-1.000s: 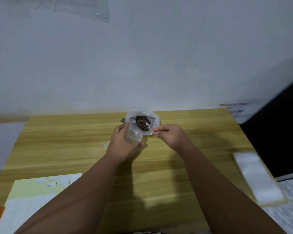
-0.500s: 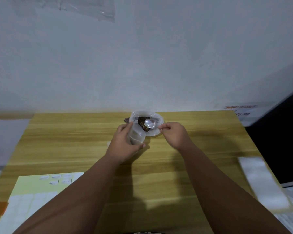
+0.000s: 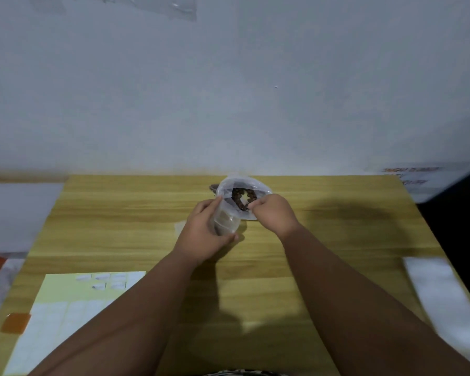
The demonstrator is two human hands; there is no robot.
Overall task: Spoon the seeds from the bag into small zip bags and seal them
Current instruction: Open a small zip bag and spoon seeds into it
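**Step in hand: scooping.** The seed bag (image 3: 244, 184) stands open at centre frame, near the far edge of the tabletop (image 3: 120, 213), with dark seeds (image 3: 238, 195) visible inside. The left hand (image 3: 204, 234) is wrapped around a small zip bag (image 3: 225, 222), held upright just beside the seed bag's mouth. The right hand (image 3: 273, 213) has its fingers pinched together over the seed bag. It appears to hold the spoon (image 3: 245, 197), though blur hides the handle.

1. Keep the small bag's mouth spread and close to the source.
2. Lift a level spoonful.
3. Tip only once the spoon is past the rim.
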